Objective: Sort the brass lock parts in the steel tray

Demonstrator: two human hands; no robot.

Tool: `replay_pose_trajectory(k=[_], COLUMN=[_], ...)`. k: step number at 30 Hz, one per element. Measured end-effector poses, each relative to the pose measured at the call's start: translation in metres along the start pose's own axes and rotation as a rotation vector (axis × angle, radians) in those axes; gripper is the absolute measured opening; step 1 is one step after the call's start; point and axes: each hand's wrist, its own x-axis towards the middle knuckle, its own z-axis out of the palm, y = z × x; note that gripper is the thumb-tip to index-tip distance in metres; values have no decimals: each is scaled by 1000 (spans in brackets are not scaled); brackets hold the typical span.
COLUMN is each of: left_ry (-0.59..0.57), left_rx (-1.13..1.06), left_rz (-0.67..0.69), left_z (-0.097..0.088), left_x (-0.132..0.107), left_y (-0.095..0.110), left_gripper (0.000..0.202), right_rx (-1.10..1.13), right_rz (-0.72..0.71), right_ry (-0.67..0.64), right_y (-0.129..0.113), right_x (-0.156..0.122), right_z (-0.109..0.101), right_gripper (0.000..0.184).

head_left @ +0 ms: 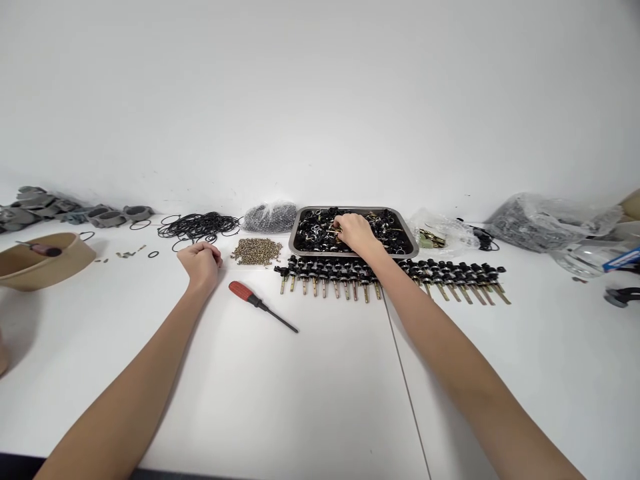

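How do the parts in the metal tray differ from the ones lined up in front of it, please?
The parts in the metal tray lie in a loose, jumbled heap, while the row of parts in front sits side by side on the table. The right hand reaches into the heap; the row is untouched. Brass stems show plainly along the row, barely in the heap. Both look black with brass.

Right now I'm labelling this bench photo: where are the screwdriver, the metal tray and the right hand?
screwdriver (242,290), head view, red handle.
metal tray (411,243), head view, right rim.
right hand (356,232), head view, back of hand.

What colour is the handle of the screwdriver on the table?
Red, with a black shaft. The screwdriver shows in the head view, lying between the two arms.
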Motion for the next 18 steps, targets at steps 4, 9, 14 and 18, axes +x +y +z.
replay_pose_trajectory(k=[4,9,14,18], left_ry=[3,7,0,0], left_rx=[-11,-6,-11,-12], left_rz=[1,2,4,15], left_z=[1,1,2,2], left_x=[0,-1,-1,-1], left_y=[0,1,1,1], left_gripper=[13,16,16,15], right_rx=[34,147,336,402], right_rz=[-6,6,18,63], right_ry=[0,36,96,186], right_y=[3,14,24,37], right_x=[1,1,-4,-9], right_z=[-2,-8,-20,-32], right_gripper=[32,31,27,30])
